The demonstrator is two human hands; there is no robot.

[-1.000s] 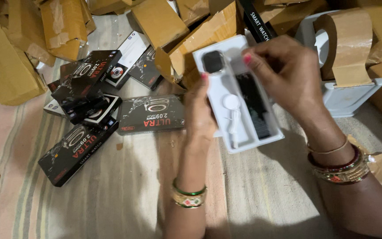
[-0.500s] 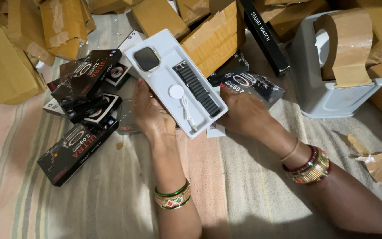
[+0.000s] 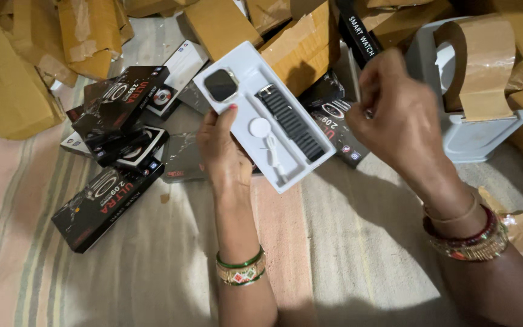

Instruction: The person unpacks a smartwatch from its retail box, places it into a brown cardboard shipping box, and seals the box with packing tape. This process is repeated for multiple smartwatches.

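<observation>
Left hand (image 3: 228, 154) fingers pinch white tray (image 3: 273, 115), long axis diagonal, watch end upper-left; right hand (image 3: 398, 118) fingers curled, apart.

white tray (image 3: 246, 66), black boxes (image 3: 107, 203), brown cartons (image 3: 7, 91)

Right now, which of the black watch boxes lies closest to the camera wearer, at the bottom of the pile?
The long black box at the lower left, lying slanted on the striped cloth. The other black boxes sit further up, stacked toward the cardboard cartons.
</observation>
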